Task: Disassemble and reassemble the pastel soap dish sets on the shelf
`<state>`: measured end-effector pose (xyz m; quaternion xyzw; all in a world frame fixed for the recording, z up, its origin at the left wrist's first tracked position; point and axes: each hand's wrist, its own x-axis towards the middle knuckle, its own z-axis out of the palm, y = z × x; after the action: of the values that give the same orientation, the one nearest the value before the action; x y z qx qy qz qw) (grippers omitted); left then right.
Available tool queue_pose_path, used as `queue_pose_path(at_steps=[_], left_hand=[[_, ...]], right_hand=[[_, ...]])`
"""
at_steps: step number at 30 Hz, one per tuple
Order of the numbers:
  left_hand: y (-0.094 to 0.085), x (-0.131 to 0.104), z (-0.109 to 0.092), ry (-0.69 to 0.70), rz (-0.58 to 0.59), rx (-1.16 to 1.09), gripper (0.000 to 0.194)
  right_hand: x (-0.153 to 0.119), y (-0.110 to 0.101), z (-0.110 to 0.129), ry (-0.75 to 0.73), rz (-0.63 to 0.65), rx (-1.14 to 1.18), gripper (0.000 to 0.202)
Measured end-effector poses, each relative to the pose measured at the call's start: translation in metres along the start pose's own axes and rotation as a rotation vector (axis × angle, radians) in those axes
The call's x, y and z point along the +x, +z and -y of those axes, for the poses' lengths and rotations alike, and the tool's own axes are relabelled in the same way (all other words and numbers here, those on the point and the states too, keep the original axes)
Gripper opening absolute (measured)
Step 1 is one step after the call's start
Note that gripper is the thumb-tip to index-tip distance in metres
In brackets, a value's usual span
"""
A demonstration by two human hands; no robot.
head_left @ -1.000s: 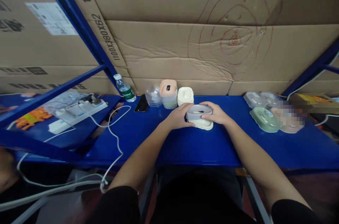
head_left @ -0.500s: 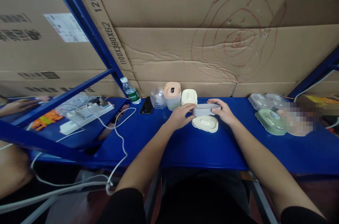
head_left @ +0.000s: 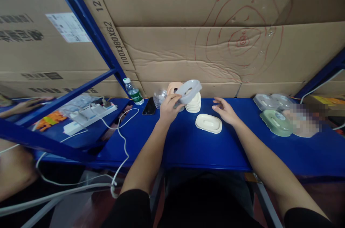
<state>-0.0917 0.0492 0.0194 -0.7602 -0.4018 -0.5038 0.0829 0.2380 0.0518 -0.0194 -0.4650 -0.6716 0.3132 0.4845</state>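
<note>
My left hand [head_left: 169, 110] grips the near left end of a light grey plastic tray [head_left: 185, 93] that has an oval slot. The tray is raised and tilted, in front of a stack of cream pieces [head_left: 193, 106] and a peach piece [head_left: 172, 87], partly hiding both. On the blue table lies a cream oval dish [head_left: 208, 123], its recess facing up. My right hand [head_left: 225, 111] is just right of this dish, holding nothing, with its fingers apart and slightly bent.
Clear plastic covers [head_left: 160, 97], a phone [head_left: 149, 107] and a water bottle [head_left: 133, 92] stand at the back left. Covered containers [head_left: 276, 123] sit at the right. A white cable [head_left: 125, 141] hangs over the left edge. Beyond the blue frame, another person's hand [head_left: 31, 104] shows near a power strip [head_left: 88, 115].
The grey tray has left my right hand. My left hand has carried it up and left, tilting it over the stacks. The cream dish has stayed in place.
</note>
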Motion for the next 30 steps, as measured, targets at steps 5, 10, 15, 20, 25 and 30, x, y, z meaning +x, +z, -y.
queue_pose_path(at_steps=[5, 10, 15, 20, 25, 30], left_hand=[[-0.005, 0.007, 0.016, -0.129, -0.025, 0.137, 0.033], [0.0, 0.012, 0.029, -0.203, -0.003, 0.206, 0.037], [0.002, 0.012, 0.029, -0.209, 0.052, 0.248, 0.048], [0.002, 0.013, 0.021, -0.17, 0.101, 0.228, 0.048], [0.003, 0.013, 0.02, -0.226, 0.083, 0.266, 0.049], [0.004, 0.012, 0.026, -0.194, 0.039, 0.245, 0.039]], right_hand=[[-0.007, 0.003, 0.009, -0.078, 0.096, -0.242, 0.063], [-0.013, 0.002, 0.024, -0.179, 0.271, -0.469, 0.059], [-0.015, 0.004, 0.031, -0.167, 0.352, -0.544, 0.058], [-0.015, 0.002, 0.03, -0.169, 0.376, -0.558, 0.057], [-0.016, 0.001, 0.028, -0.163, 0.46, -0.558, 0.072], [-0.018, 0.003, 0.026, -0.201, 0.589, -0.626, 0.093]])
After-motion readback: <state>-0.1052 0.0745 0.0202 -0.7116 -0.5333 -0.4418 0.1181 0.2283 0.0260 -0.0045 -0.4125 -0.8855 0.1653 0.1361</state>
